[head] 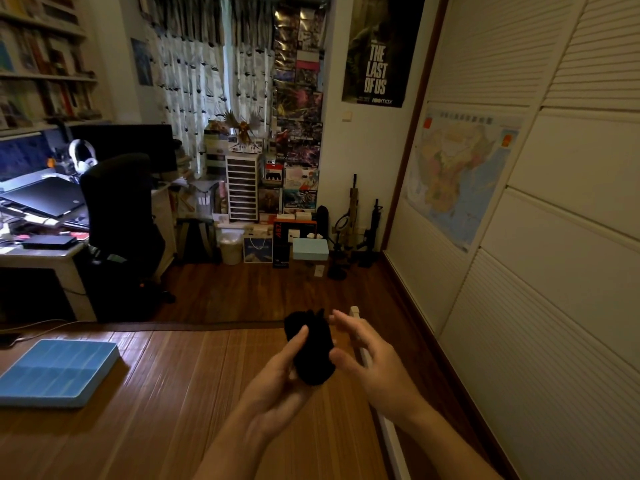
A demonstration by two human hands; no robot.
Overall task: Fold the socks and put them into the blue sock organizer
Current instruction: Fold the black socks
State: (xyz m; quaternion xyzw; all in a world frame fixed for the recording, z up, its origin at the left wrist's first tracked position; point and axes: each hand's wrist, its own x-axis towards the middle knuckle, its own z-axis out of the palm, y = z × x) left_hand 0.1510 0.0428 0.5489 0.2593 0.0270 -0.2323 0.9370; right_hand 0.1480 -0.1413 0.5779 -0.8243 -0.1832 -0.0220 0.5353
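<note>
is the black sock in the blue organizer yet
No, the left hand holds the black sock up, apart from the blue organizer.

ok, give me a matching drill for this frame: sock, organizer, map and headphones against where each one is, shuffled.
Things:
1. sock
2. organizer
3. map
4. headphones

Places:
A. on the wardrobe door, right
B. on the mat, far left
C. beside the desk chair
D. held in the left hand

Pairs: 1-D, 2-B, 3-A, 4-C
</note>
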